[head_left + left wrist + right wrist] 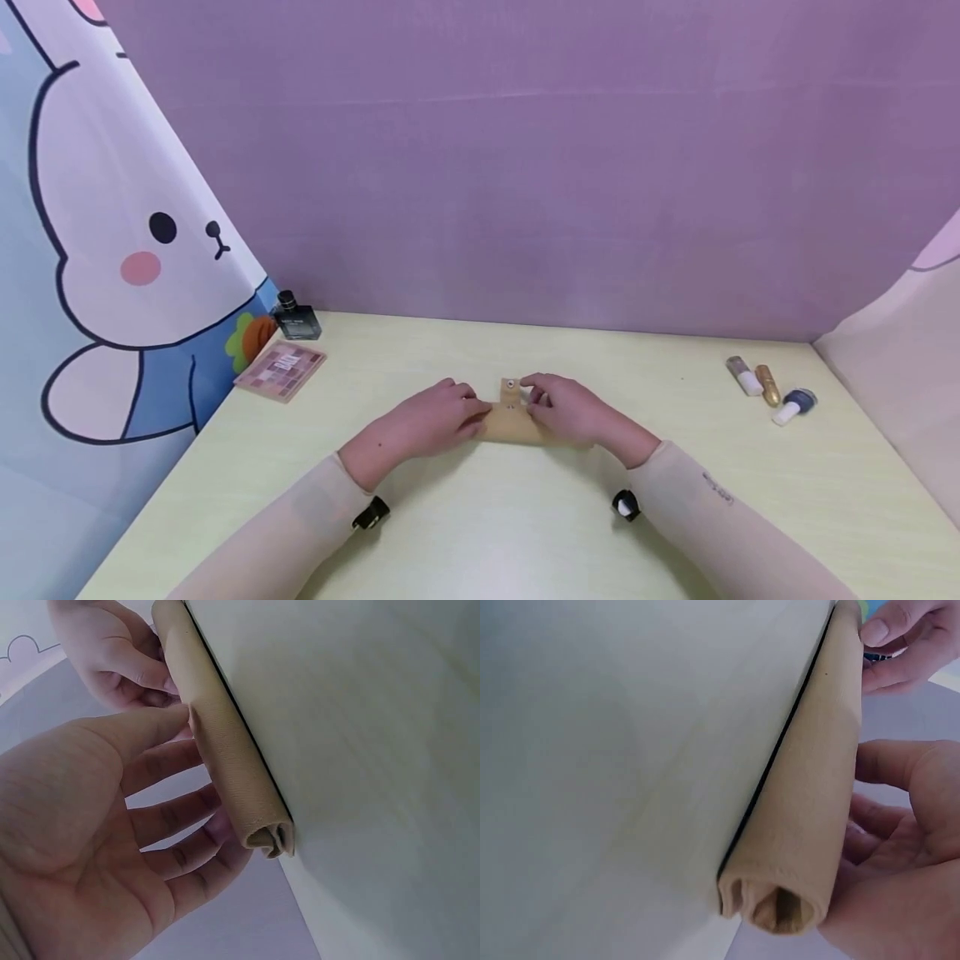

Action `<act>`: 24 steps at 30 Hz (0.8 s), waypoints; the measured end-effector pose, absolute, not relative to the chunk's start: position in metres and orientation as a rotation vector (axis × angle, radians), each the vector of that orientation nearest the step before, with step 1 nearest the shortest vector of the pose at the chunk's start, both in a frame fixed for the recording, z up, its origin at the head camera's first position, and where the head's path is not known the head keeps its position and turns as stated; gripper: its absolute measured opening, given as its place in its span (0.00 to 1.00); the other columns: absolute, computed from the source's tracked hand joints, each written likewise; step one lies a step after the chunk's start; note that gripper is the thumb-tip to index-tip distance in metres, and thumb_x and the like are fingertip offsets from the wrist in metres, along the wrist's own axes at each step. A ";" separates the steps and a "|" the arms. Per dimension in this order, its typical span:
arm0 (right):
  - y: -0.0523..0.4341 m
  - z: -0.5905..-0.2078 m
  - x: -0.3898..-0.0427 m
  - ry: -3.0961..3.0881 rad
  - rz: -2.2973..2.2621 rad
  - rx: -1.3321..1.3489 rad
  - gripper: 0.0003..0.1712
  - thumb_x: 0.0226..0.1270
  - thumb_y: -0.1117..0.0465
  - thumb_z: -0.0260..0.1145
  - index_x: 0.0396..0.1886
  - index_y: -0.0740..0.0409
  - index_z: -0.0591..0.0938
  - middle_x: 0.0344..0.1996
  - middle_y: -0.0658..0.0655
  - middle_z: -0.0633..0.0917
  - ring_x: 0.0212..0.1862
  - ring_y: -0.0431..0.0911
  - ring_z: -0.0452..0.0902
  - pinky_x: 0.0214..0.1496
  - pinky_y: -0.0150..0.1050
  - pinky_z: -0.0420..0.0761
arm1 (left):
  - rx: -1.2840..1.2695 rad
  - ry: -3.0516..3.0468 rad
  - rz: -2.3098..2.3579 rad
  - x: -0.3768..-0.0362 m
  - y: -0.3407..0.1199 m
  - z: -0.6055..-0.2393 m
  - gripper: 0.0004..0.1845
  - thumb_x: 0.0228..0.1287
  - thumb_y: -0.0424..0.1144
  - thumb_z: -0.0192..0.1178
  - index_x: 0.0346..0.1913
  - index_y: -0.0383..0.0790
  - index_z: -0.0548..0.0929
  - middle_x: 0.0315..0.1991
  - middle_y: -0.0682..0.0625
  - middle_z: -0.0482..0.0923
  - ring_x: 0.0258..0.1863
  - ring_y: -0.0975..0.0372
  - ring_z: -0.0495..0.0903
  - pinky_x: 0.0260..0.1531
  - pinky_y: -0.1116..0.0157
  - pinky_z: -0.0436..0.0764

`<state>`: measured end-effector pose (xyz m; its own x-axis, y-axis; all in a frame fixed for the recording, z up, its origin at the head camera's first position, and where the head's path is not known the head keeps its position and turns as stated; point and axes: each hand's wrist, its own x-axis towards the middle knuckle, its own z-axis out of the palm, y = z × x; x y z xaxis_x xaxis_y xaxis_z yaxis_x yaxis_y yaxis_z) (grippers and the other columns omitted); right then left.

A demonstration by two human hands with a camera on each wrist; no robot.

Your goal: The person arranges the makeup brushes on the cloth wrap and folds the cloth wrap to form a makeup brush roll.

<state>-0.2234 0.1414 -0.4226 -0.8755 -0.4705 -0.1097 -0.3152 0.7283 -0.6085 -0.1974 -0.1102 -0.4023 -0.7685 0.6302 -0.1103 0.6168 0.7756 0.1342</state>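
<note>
Fingers, both sets: curled onto 1 tan fabric roll (514,421), which lies on the pale table (480,533) near its middle. I log my left hand (435,419) pinching the roll's left end, thumb on top, fingers (176,859) spread against its side. My right hand (567,410) grips the right end, fingers wrapped round it. Roll detail: a small flap with 1 snap stands up between my hands; the open end shows folded layers in the right wrist view.

Other items: 1 eyeshadow palette (281,369) and 1 dark perfume bottle (296,317), far left; 3 small cosmetic tubes (768,387), far right.
</note>
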 end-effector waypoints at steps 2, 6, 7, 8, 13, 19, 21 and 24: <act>0.144 -0.421 -0.222 2.666 -0.894 -0.643 0.24 0.81 0.62 0.62 0.72 0.60 0.78 0.49 0.53 0.90 0.45 0.40 0.83 0.53 0.42 0.84 | 0.982 2.815 0.147 -0.198 -0.109 -0.402 0.24 0.81 0.49 0.60 0.72 0.43 0.81 0.60 0.44 0.87 0.58 0.52 0.84 0.63 0.54 0.84; 0.149 -0.419 -0.219 2.645 -0.909 -0.712 0.23 0.81 0.61 0.63 0.71 0.57 0.80 0.50 0.53 0.91 0.42 0.38 0.82 0.48 0.39 0.83 | 0.948 2.813 0.174 -0.201 -0.108 -0.402 0.33 0.81 0.53 0.60 0.80 0.44 0.70 0.58 0.42 0.87 0.58 0.50 0.86 0.63 0.52 0.85; 0.150 -0.418 -0.218 2.641 -0.911 -0.727 0.23 0.80 0.62 0.63 0.71 0.56 0.80 0.50 0.54 0.91 0.42 0.38 0.82 0.48 0.38 0.83 | 0.942 2.814 0.176 -0.202 -0.108 -0.402 0.34 0.81 0.54 0.59 0.82 0.45 0.67 0.58 0.41 0.87 0.58 0.49 0.86 0.62 0.52 0.85; 0.151 -0.418 -0.217 2.637 -0.909 -0.739 0.23 0.80 0.62 0.63 0.71 0.56 0.80 0.51 0.54 0.91 0.41 0.38 0.82 0.47 0.38 0.83 | 0.935 2.814 0.180 -0.202 -0.107 -0.402 0.36 0.81 0.54 0.59 0.84 0.46 0.64 0.57 0.41 0.87 0.58 0.49 0.86 0.62 0.51 0.85; 0.154 -0.417 -0.213 2.636 -0.905 -0.778 0.22 0.79 0.62 0.63 0.69 0.55 0.82 0.51 0.55 0.91 0.41 0.38 0.81 0.47 0.38 0.83 | 0.930 2.800 0.186 -0.205 -0.105 -0.403 0.38 0.82 0.57 0.57 0.86 0.52 0.60 0.59 0.41 0.87 0.58 0.48 0.85 0.62 0.50 0.85; 0.155 -0.415 -0.210 2.637 -0.921 -0.770 0.21 0.79 0.61 0.63 0.68 0.54 0.84 0.52 0.54 0.91 0.41 0.38 0.81 0.46 0.37 0.82 | 0.952 2.793 0.204 -0.206 -0.105 -0.403 0.34 0.81 0.57 0.58 0.83 0.53 0.66 0.58 0.42 0.87 0.56 0.49 0.86 0.60 0.51 0.86; 0.155 -0.414 -0.209 2.633 -0.927 -0.777 0.21 0.80 0.61 0.63 0.69 0.54 0.83 0.52 0.55 0.91 0.41 0.38 0.81 0.46 0.37 0.82 | 0.960 2.792 0.206 -0.205 -0.106 -0.402 0.33 0.81 0.57 0.58 0.83 0.53 0.67 0.57 0.42 0.87 0.56 0.50 0.86 0.60 0.51 0.86; 0.155 -0.414 -0.208 2.628 -0.931 -0.799 0.22 0.81 0.61 0.63 0.70 0.54 0.83 0.53 0.56 0.91 0.41 0.37 0.81 0.47 0.37 0.83 | 0.969 2.791 0.194 -0.204 -0.106 -0.401 0.33 0.81 0.57 0.57 0.82 0.54 0.68 0.57 0.43 0.87 0.55 0.50 0.85 0.59 0.51 0.86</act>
